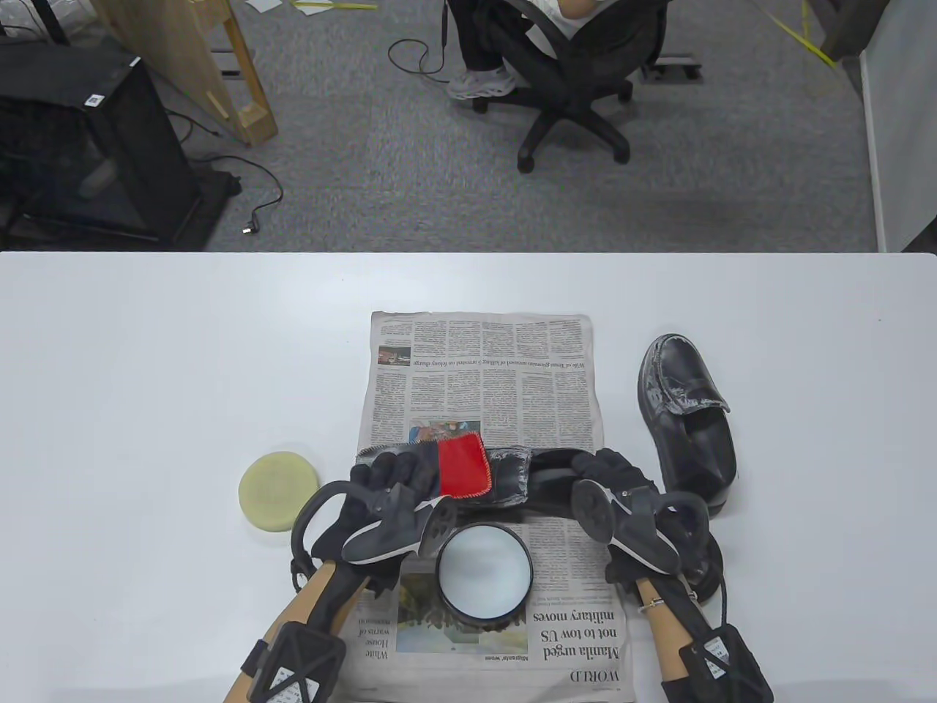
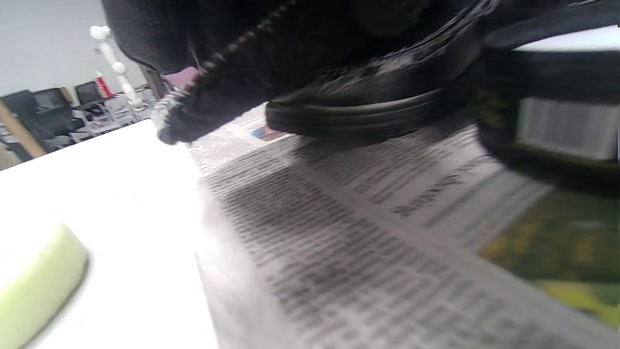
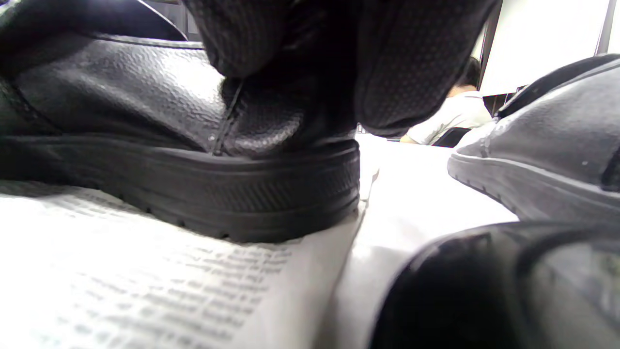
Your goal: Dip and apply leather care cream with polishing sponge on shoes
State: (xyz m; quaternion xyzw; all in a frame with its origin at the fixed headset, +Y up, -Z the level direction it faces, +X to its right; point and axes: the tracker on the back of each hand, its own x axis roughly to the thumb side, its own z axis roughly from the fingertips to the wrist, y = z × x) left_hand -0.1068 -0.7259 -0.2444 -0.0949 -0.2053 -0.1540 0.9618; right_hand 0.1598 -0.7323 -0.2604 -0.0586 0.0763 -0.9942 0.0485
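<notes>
A black leather shoe lies crosswise on the newspaper. My left hand rests over its toe end and holds a red cloth against it. My right hand grips the heel end; its fingers wrap the heel in the right wrist view. The round pale-yellow polishing sponge lies untouched on the table left of my left hand, and also shows in the left wrist view. The open cream tin stands on the paper between my wrists.
A second black shoe, smeared with whitish cream, stands on the table to the right of the paper. A black lid lies under my right wrist. The white table reaches far to the left and back.
</notes>
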